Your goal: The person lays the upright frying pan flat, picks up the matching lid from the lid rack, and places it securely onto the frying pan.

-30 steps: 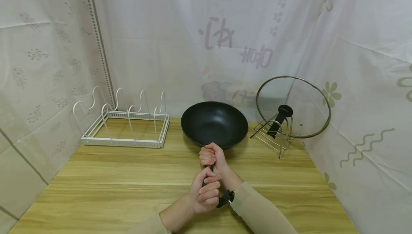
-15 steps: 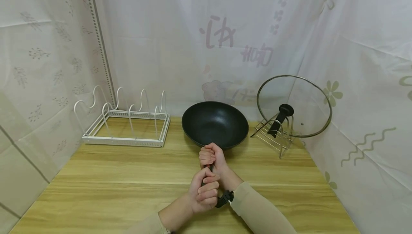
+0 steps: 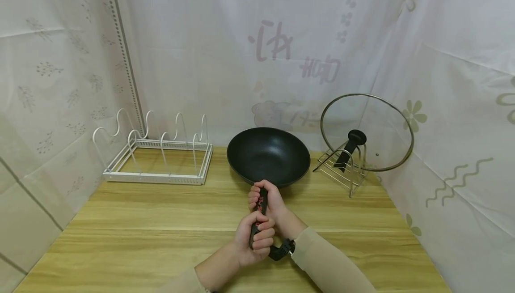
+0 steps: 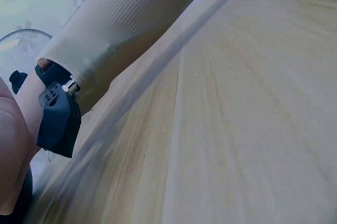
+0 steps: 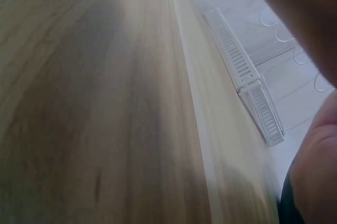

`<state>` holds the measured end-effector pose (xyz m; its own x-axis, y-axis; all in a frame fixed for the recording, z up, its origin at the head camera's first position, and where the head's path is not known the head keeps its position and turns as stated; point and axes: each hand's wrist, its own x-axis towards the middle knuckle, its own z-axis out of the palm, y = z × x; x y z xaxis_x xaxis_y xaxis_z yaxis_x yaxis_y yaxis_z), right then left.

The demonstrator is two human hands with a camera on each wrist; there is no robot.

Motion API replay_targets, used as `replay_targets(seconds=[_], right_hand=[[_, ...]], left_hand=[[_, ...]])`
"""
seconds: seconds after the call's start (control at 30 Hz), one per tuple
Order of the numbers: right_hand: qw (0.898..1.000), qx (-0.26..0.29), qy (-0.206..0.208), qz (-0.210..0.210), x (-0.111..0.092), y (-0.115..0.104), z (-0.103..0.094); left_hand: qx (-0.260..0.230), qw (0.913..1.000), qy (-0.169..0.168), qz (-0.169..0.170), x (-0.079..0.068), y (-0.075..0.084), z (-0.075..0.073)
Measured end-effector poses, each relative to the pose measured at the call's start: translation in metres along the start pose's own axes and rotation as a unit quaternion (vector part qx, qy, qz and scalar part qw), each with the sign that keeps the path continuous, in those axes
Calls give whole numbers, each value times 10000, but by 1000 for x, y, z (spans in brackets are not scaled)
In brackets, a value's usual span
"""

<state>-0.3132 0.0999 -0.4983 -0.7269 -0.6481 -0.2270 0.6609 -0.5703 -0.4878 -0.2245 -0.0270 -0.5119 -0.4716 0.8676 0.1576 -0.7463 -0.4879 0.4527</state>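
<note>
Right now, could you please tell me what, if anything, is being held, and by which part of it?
A black wok, by its handle: the right hand grips nearest the wok, the left hand farther back.

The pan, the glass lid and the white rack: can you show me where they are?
Pan (image 3: 268, 155), head view: middle of its black inside.
Glass lid (image 3: 376, 132), head view: the clear glass.
White rack (image 3: 153, 178), head view: front bar.

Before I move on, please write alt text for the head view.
A person's left hand and right hand grip the black handle of a round black pan, right hand nearer the pan. On the wood-grain table, a white metal rack stands at left, and a clear, metal-rimmed round lid leans in a silver wire stand at right.
</note>
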Motion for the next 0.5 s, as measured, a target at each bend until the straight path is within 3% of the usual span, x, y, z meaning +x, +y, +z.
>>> replay_targets(seconds=[0.23,0.37,0.5], right_hand=[[9907,-1080,809,-145,-3,-1,-4],[9846,-1615,673,-19,-7,-5,-10],[9780,-2040,368,215,-13,-12,-15]], left_hand=[[654,9938,902,23,-2,1,1],[1147,9867,1154,60,-8,5,2],[1558,9813,1126,88,-17,13,3]])
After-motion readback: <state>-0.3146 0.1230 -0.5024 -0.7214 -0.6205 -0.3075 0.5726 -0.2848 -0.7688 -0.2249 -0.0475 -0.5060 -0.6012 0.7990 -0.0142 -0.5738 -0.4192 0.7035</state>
